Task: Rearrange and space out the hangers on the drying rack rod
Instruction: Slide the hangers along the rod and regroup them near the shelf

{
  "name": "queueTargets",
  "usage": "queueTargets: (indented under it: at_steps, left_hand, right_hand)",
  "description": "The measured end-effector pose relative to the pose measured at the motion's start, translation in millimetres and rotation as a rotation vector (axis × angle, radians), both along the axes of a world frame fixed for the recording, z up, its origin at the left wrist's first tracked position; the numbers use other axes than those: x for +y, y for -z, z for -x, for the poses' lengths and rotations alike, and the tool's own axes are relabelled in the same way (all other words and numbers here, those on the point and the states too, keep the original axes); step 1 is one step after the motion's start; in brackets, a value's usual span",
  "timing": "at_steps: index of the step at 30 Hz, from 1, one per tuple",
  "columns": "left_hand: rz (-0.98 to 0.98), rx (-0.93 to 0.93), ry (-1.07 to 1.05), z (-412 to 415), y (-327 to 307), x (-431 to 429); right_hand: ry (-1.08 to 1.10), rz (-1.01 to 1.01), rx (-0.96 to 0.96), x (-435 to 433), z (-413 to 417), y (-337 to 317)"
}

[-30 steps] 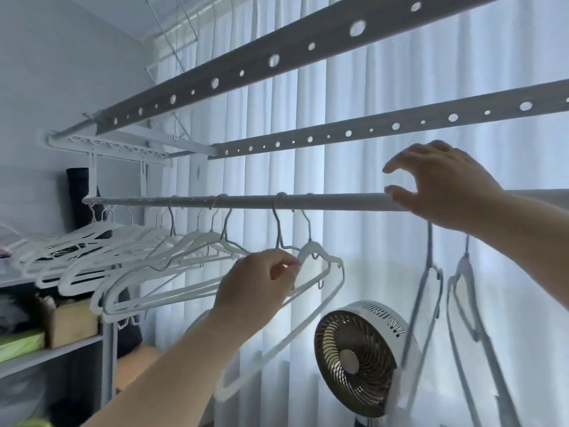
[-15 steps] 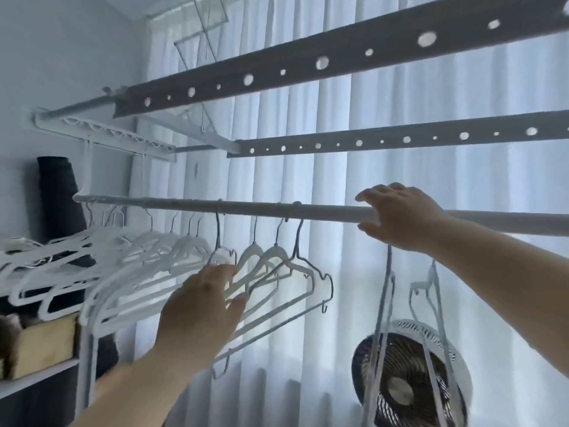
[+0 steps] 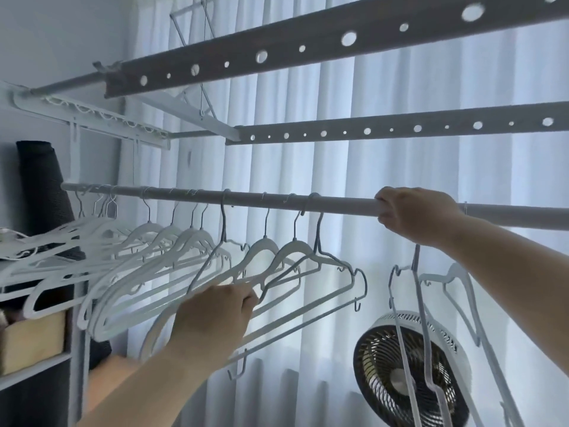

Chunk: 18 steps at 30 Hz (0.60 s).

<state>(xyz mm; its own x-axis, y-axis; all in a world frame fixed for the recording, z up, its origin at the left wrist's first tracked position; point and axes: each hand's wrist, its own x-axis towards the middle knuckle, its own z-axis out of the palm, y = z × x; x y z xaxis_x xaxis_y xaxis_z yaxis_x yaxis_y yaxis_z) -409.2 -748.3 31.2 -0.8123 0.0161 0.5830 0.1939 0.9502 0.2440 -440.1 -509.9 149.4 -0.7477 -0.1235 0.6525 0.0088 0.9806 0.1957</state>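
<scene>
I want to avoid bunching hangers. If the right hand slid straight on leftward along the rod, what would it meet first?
Probably the thin grey hanger's hook, the nearest one on the rod left of the right hand; the rod between looks bare.

White hangers [image 3: 172,260] bunched along rod [image 3: 277,201]

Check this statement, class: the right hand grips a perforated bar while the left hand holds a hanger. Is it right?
Not quite. The head view shows the right hand gripping the round rod that carries the hangers, not the perforated bar above it. The left hand does hold a hanger.
</scene>
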Motion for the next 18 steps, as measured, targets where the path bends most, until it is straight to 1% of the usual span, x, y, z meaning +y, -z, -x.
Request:
queueTargets:
  at_steps: [5,11,14,18]
  left_hand:
    - [-0.152,-0.021,0.094,2,-25,8]
    - [-0.224,-0.002,0.163,10,-38,31]
    - [-0.210,-0.054,0.191,22,-45,45]
    - [-0.189,-0.154,0.187,35,-39,59]
  right_hand:
    - [-0.038,0.002,-0.014,11,-6,-1]
    - [-0.053,0.009,-0.004,21,-12,-1]
    - [-0.049,0.012,-0.022,21,-12,-2]
    - [-0.064,-0.014,-0.007,25,-12,0]
